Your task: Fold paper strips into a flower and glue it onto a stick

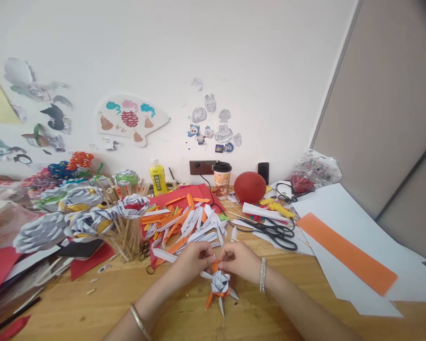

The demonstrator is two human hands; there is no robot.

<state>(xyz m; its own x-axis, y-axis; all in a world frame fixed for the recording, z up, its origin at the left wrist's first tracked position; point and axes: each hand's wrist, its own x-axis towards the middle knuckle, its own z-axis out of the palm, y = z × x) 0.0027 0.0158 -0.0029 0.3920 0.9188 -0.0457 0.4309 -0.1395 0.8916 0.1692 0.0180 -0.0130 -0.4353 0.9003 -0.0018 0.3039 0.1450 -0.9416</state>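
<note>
A small folded paper flower (220, 282) is at the front middle of the table, its grey-white centre ringed by pointed white and orange paper strips. My left hand (199, 258) pinches its far side from the left. From the right, my right hand (238, 259) pinches the same side, fingertips close to the left ones. Between the two sets of fingertips shows an orange folded paper strip (216, 267), its upper end partly hidden. Just beyond my hands lies a heap of folded orange and white strips (195, 222).
Black scissors (280, 234) and a yellow glue gun (281, 210) lie right of the heap. Behind stand a red balloon (250, 187), a lidded cup (222, 180) and a yellow bottle (157, 177). Paper roses (88, 220) crowd the left; white sheets (344, 222) cover the right.
</note>
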